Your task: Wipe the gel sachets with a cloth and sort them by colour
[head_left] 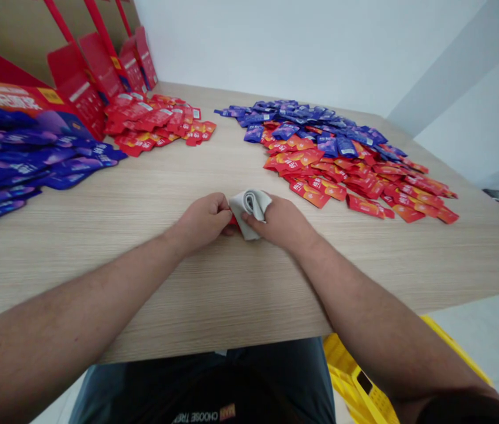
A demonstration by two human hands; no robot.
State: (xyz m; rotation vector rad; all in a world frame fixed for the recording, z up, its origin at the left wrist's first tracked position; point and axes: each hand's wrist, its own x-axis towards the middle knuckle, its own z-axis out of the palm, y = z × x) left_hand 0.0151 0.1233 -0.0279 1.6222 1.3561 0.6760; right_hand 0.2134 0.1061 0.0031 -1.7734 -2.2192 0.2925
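Observation:
Both my hands meet at the middle of the wooden table (143,259). My right hand (280,222) is closed round a folded grey cloth (249,205). My left hand (205,221) pinches a small red sachet (233,221), of which only a sliver shows, pressed against the cloth. The two hands touch each other there.
A heap of red and blue sachets (342,162) lies at the right. A red sachet pile (156,123) lies at the back left, by red display boxes (90,70). Blue sachets (24,159) fill the left. A yellow crate (364,383) sits below the table edge.

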